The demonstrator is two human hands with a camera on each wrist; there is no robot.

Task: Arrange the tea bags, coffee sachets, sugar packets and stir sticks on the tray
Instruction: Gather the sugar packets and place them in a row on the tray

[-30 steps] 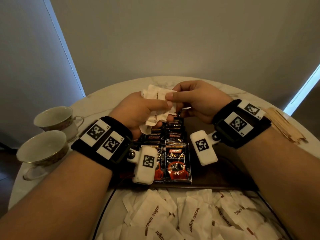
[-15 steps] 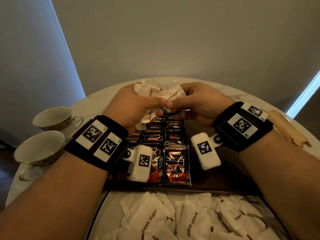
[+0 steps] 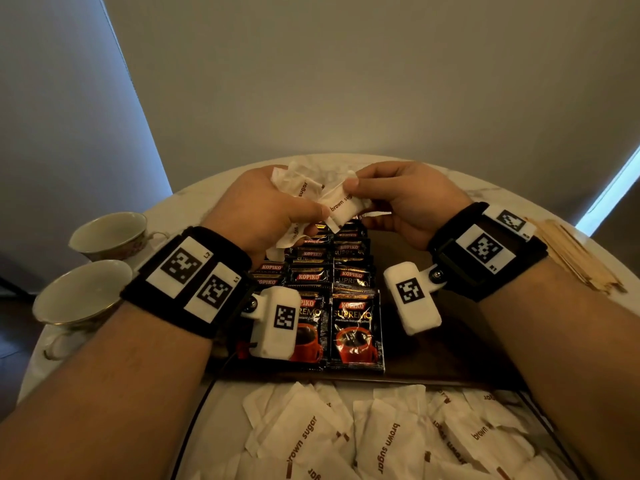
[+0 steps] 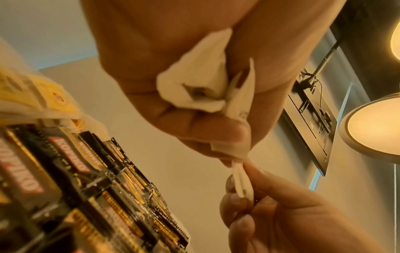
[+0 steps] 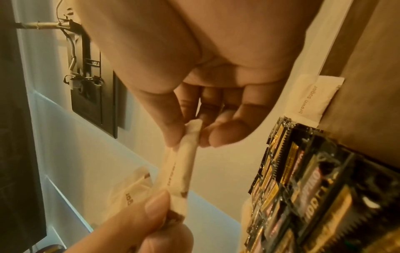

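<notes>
Both hands hover above the far end of the dark tray (image 3: 450, 358). My left hand (image 3: 277, 209) grips a crumpled bunch of white brown sugar packets (image 3: 294, 185). One packet (image 3: 341, 207) sticks out of the bunch toward the right; my right hand (image 3: 391, 195) pinches its far end between thumb and fingers. In the right wrist view this packet (image 5: 184, 164) stretches between the right fingertips and the left thumb. Kopiko coffee sachets (image 3: 356, 327) lie in overlapping rows on the tray under the hands. The left wrist view shows the bunch (image 4: 201, 85) in the left fist.
Several loose brown sugar packets (image 3: 384, 441) lie on the marble table in front of the tray. Two teacups (image 3: 79, 296) stand at the left edge. A pile of wooden stir sticks (image 3: 581, 261) lies at the right. One sugar packet (image 5: 311, 101) lies beyond the sachets.
The hands have drawn slightly apart. A single packet now sticks out of the left hand's bunch, with the right hand pinching its end.
</notes>
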